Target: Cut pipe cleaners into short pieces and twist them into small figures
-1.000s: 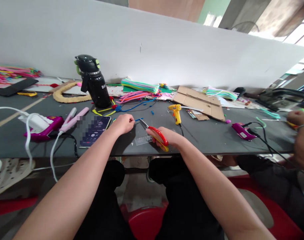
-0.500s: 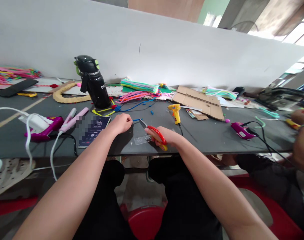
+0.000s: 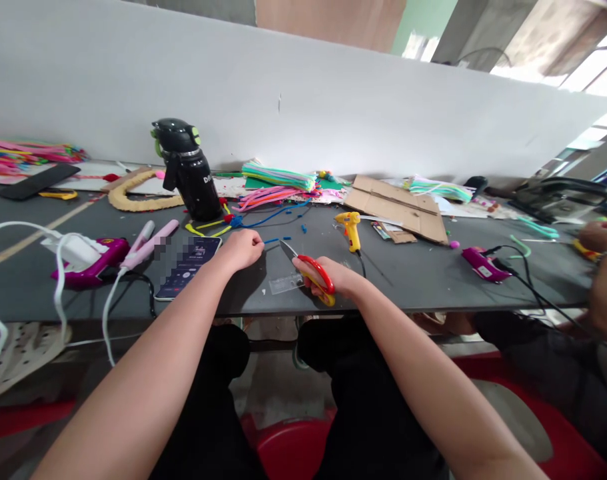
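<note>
My left hand (image 3: pixel 245 248) is closed in a pinch on a blue pipe cleaner (image 3: pixel 272 241), whose short end sticks out to the right of the fingers. My right hand (image 3: pixel 337 273) grips scissors (image 3: pixel 317 270) with red and yellow handles, the blades pointing up and left toward that end. Just past the tip of the pipe cleaner lies a short blue cut piece (image 3: pixel 287 238). Another blue bit (image 3: pixel 304 229) rests farther right. Behind my left hand, a blue and yellow pipe cleaner shape (image 3: pixel 236 220) lies near the bottle.
A black bottle (image 3: pixel 190 173) stands at the back left, with a phone (image 3: pixel 190 267) beside my left forearm. To the right are a yellow glue gun (image 3: pixel 350 230), cardboard (image 3: pixel 398 207) and a purple power strip (image 3: pixel 484 265). Another person's hand (image 3: pixel 600 235) is at far right.
A short blue piece now lies apart from the end of the held pipe cleaner. The scissors have drawn slightly down and away from it. My left hand stays nearly in place.
</note>
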The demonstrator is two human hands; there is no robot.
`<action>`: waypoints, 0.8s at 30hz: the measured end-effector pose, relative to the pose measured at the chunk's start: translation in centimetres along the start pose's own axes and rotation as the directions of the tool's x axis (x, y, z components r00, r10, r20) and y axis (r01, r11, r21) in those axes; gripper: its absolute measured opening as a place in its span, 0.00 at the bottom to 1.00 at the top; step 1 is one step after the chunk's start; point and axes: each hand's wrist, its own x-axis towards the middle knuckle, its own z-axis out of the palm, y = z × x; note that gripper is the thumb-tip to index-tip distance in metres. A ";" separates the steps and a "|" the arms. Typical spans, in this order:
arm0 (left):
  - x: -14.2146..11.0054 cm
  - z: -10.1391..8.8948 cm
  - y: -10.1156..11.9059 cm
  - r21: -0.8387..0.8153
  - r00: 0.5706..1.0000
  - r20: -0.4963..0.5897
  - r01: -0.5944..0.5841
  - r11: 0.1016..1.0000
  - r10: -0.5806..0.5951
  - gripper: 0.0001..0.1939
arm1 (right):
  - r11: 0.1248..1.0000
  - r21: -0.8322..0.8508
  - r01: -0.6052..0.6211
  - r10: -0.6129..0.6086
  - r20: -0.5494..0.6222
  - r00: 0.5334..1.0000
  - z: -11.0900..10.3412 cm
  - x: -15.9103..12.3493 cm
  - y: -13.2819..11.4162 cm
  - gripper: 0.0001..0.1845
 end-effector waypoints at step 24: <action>-0.1 -0.3 1.1 -0.026 1.000 -0.019 0.008 1.000 -0.008 0.12 | 0.994 -0.107 0.003 0.004 0.068 0.998 -0.2 -1.6 -0.9 0.39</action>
